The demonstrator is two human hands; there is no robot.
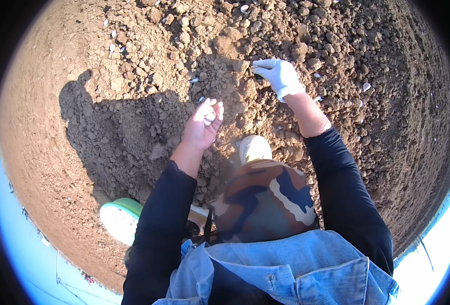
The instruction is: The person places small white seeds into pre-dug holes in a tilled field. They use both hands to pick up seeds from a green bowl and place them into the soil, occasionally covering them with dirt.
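Note:
My left hand, bare, is turned palm up with curled fingers around several white garlic cloves. It is held over shaded, cloddy soil. Farther forward and to the right is my right hand in a white glove, its fingers pointing left, close to the soil. Its thumb and fingertips are near each other; whether anything lies between them is hidden. A single garlic clove lies on the soil ahead of my left hand, and another clove is right of the glove.
More garlic cloves are scattered at the upper left, with another clove at the right. A green-rimmed basin with white contents stands left of my left forearm. My light-coloured shoe and camouflage-patterned knee are between my arms.

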